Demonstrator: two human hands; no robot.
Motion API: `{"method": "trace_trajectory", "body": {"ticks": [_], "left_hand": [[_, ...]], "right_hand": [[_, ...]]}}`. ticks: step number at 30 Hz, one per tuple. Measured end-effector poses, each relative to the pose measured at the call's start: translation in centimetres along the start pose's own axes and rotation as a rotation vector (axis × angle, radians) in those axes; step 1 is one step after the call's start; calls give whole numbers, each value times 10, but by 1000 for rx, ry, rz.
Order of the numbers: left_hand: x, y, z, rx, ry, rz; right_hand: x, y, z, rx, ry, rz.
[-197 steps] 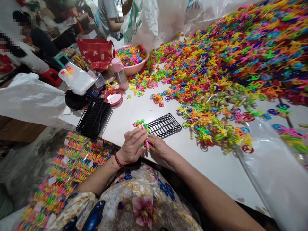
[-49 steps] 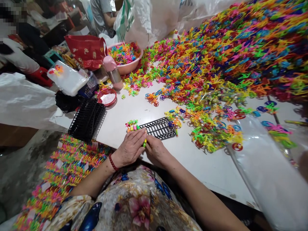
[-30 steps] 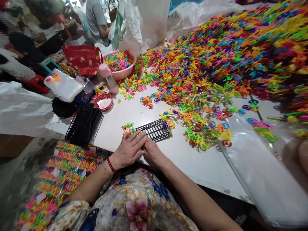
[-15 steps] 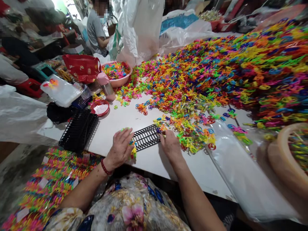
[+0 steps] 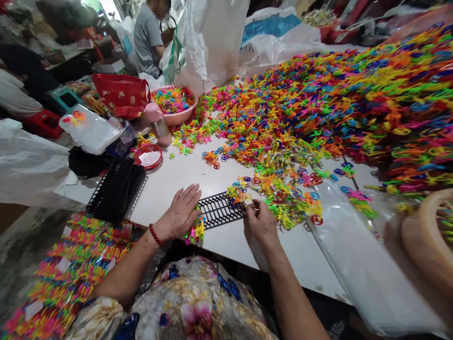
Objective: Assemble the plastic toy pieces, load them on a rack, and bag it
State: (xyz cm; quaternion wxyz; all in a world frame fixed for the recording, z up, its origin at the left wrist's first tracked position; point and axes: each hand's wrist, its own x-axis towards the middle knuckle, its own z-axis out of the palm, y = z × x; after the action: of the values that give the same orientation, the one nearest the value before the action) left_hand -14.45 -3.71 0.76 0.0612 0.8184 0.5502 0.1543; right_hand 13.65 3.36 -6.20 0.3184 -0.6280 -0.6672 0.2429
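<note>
My left hand (image 5: 181, 212), with a red bead bracelet on its wrist, lies with fingers stretched over the left end of a black plastic rack (image 5: 221, 211). Small colourful plastic pieces (image 5: 195, 231) poke out beneath that hand at the table's front edge. At the rack's right end is my right hand (image 5: 262, 221), its fingers curled and thumb and forefinger close together; what they pinch is too small to make out. Bright plastic toys with wheel-like rings (image 5: 239, 190) lie against the rack's far right corner, beside the right fingertips.
A large heap of colourful toys (image 5: 318, 104) covers the table's back and right. Stacked black racks (image 5: 116, 191), a red basket (image 5: 148, 157) and a pink-lidded flask (image 5: 158, 125) stand left. Clear plastic bags (image 5: 368, 264) and a round tub (image 5: 424, 231) lie right. A person (image 5: 146, 40) is behind.
My right hand has drawn a little to the right, off the rack's end. My left hand has shifted slightly, showing more of the pieces below it. The view has moved a little.
</note>
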Motion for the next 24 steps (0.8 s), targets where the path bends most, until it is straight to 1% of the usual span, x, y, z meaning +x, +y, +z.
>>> {"method": "trace_trajectory", "body": {"ticks": [4,6,8,10,12,13,20,24], "left_hand": [[0,5,0,13,13,-17],[1,7,0,24,15,-27],[1,8,-1,33,12,-30],[1,8,-1,40,6,-24],[1,7,-1,47,4,-14],[1,7,0,49,5,-11],[1,6,3,44,16,-14],[1,7,3,59,0,-25]], "right_hand": [[0,-4,3,-123,-69,-201],[2,-7,2,-187,-85,-262],[4,-8,0,-290,-32,-257],[9,-7,-4,-394,67,-201],[17,-4,-9,-431,144,-164],[21,-2,-12,-427,166,-167],[46,4,-36,-479,261,-224],[54,5,-40,-479,263,-179]]}}
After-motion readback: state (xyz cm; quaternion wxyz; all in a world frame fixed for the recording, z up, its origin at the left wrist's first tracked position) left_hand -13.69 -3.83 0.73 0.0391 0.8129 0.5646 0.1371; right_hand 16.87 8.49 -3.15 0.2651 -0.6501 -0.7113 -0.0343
